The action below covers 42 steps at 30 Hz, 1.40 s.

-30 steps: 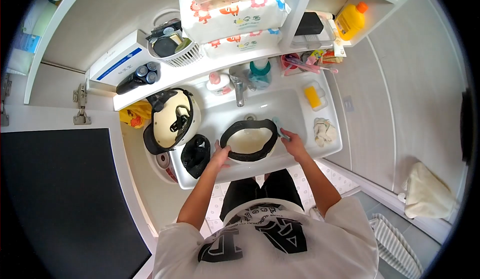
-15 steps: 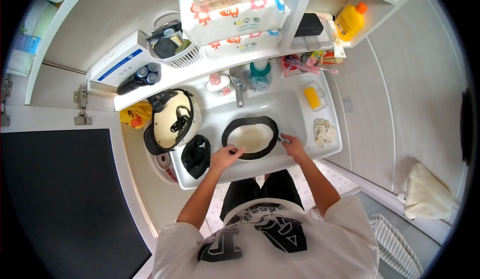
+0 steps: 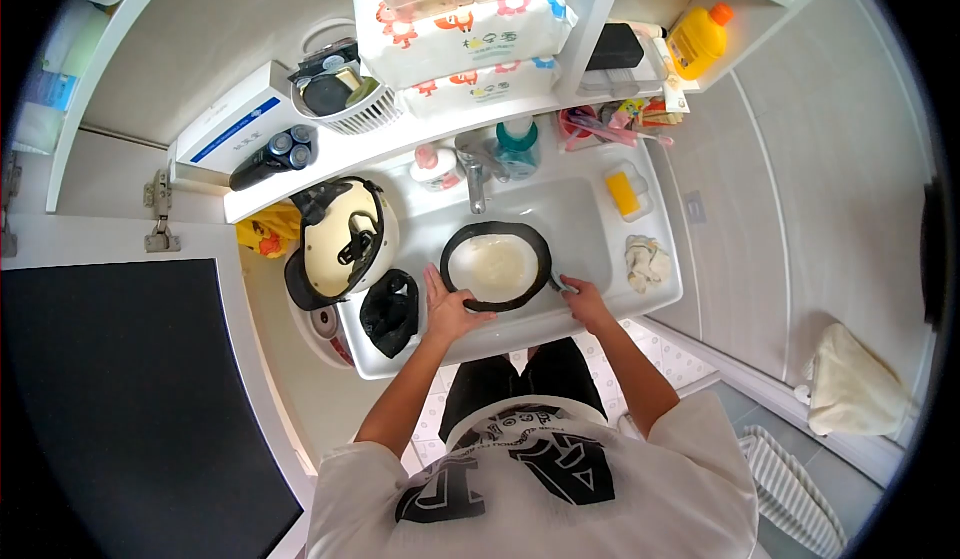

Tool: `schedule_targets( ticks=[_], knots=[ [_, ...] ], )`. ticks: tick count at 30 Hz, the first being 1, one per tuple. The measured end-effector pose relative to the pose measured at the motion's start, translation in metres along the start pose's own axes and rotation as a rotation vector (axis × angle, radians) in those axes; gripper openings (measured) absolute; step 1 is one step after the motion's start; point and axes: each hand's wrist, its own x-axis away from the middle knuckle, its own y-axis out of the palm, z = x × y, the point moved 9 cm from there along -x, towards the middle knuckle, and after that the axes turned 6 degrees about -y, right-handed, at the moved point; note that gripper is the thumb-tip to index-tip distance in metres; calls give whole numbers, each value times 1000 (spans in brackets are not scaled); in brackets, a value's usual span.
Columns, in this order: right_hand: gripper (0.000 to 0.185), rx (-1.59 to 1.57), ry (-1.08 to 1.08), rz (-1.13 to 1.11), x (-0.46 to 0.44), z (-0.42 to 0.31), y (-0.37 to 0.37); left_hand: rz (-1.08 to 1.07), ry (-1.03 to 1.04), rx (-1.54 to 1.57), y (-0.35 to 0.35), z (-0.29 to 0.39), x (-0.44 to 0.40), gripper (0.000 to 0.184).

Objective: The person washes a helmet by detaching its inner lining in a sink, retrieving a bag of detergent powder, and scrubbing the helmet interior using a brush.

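An oval cream shell with a black rim, resembling a helmet's inner part, sits in the white sink with its hollow facing up. My left hand grips its near-left edge, thumb along the rim and fingers stretched up the outer side. At the right side of the rim, my right hand is closed around a thin grey-blue handle; its far end is hidden, so I cannot tell the tool's kind. A cream helmet lies upturned on the sink's left edge. Beside it is a crumpled black cloth item.
A faucet, pump bottle and teal-topped bottle stand behind the basin. A yellow sponge and crumpled cloth lie on the right ledge. An open cabinet door stands at left.
My left hand has moved up along the shell's left side, its fingers now stretched out. The shell has shifted slightly left and up and looks rounder. My right hand has lowered slightly.
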Motion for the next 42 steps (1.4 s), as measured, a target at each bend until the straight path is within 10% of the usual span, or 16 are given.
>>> schedule_targets(
  ticks=[12, 18, 23, 30, 42],
  knots=[
    [47, -123, -71, 9, 4, -5, 4, -55, 1, -54, -21, 20, -22, 49],
    [45, -106, -72, 33, 7, -19, 4, 1, 330, -360, -27, 54, -22, 52],
    [45, -82, -67, 40, 11, -31, -1, 18, 267, 188, -30, 47, -37, 32],
    [46, 167, -485, 166, 24, -83, -12, -129, -239, 807, 15, -14, -49, 49],
    [48, 725, -629, 95, 66, -154, 59, 351, -314, 168, -19, 23, -27, 68]
  ],
)
